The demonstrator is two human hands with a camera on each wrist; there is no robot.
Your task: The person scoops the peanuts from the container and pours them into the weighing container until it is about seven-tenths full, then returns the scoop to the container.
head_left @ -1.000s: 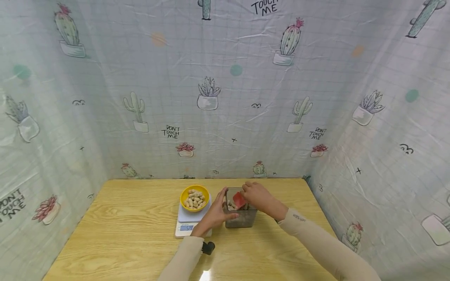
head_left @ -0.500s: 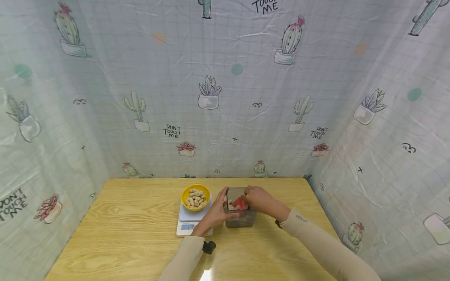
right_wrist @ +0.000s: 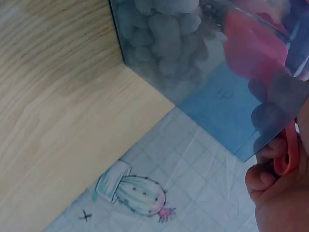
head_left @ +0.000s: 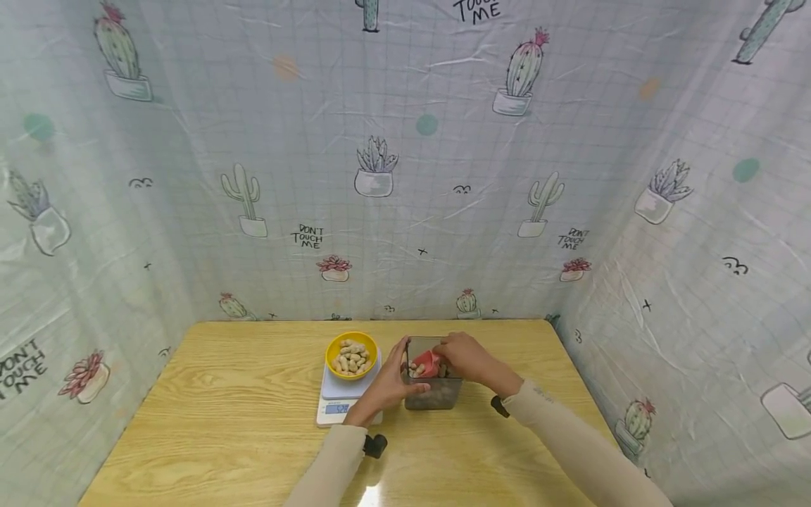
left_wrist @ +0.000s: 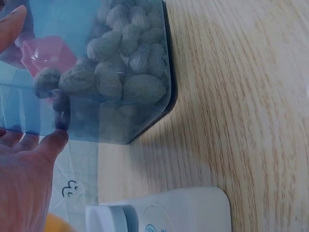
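In the head view, a translucent grey plastic container (head_left: 437, 396) of peanuts stands on the table. My left hand (head_left: 388, 389) grips its near left corner, thumb across the front and fingers along the left side. My right hand (head_left: 469, 356) reaches over the right rim and holds a red scoop (head_left: 428, 363) by its handle. The scoop lies tilted among the peanuts (left_wrist: 108, 79), seen through the wall in the left wrist view. In the right wrist view, fingers curl round the red handle loop (right_wrist: 291, 150). Part of the scoop's bowl is hidden.
Left of the container is a white kitchen scale (head_left: 336, 410) with a lit display, partly behind my left wrist. On it sits a yellow bowl (head_left: 352, 378) of peanuts. Cactus-print cloth (head_left: 405, 211) hangs behind and beside the wooden table (head_left: 241, 415).
My right hand has lowered the scoop into the container, and the scoop has tipped among the peanuts. My left hand keeps its grip on the container. Bowl and scale have stayed put.
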